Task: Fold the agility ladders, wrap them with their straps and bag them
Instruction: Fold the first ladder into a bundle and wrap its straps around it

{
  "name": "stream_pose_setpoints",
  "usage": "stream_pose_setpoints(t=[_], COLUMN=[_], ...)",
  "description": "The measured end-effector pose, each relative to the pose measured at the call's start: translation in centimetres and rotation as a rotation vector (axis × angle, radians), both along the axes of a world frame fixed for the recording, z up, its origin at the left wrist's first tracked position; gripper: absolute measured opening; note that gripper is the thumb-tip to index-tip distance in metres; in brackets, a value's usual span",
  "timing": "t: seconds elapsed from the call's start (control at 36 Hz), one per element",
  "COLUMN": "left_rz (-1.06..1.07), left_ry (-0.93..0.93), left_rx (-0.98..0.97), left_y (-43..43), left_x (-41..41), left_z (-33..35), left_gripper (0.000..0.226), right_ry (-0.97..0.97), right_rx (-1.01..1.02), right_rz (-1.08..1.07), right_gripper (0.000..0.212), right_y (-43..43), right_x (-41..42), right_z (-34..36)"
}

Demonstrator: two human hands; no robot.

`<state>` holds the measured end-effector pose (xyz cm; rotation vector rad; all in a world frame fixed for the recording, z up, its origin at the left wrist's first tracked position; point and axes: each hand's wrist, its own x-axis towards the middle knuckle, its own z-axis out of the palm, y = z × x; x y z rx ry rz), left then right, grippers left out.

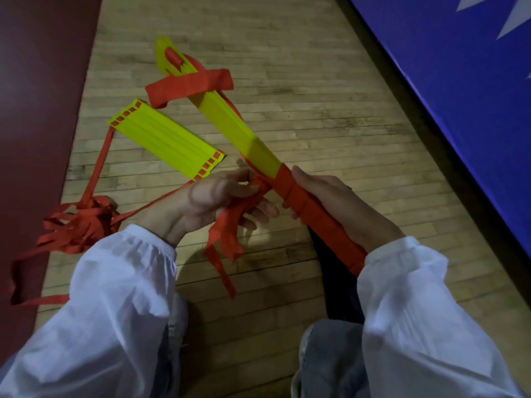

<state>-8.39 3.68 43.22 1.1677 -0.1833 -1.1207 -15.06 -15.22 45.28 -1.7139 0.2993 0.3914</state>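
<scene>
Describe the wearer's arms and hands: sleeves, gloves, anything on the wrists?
The bare left hand and bare right hand show no gloves, rings or watch. The loose white thin-fabric left sleeve and matching right sleeve are long, gathered at elastic cuffs by the wrists; no markings visible.

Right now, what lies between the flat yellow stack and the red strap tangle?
In the head view, a red strap runs from the stack's far corner to the tangle, over wooden floor.
</scene>
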Motion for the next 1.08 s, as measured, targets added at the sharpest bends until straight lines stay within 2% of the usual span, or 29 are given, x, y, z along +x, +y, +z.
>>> stream_pose_setpoints(t=[0.14, 0.42, 0.53, 0.61, 0.78, 0.94, 1.08], left_rz=[0.074, 0.022, -0.011, -0.049, -0.025, 0.065, 0.090], left_ry=[0.028, 0.034, 0.046, 0.048, -0.002, -0.069, -0.048], left_rx=[0.021, 0.207, 0.267, 0.312, 0.311, 0.232, 0.216], left_y=[-0.3, 0.0, 0.3, 0.4, 0.1, -0.3, -0.2], left_x=[0.0, 0.4, 0.5, 0.4, 0.4, 0.0, 0.0], left_z=[0.3, 0.6, 0.6, 0.8, 0.8, 0.8, 0.5], left_gripper=[0.018, 0.032, 0.034, 0.042, 0.047, 0.036, 0.029], right_ry=[0.015, -0.035, -0.047, -0.056, -0.086, -0.102, -0.066], right_rx=[0.020, -0.106, -0.185, -0.207, -0.295, -0.332, -0.318], right_rz=[0.021, 0.035, 0.058, 0.033, 0.026, 0.004, 0.027], right_gripper=[0.043, 0.033, 0.039, 0.035, 0.023, 0.030, 0.035], right_y=[0.2, 0.2, 0.2, 0.2, 0.0, 0.0, -0.1], right_x=[0.0, 0.0, 0.0, 0.1, 0.3, 0.6, 0.5], right_z=[0.3, -0.2, -0.5, -0.8, -1.2, -1.7, -1.8])
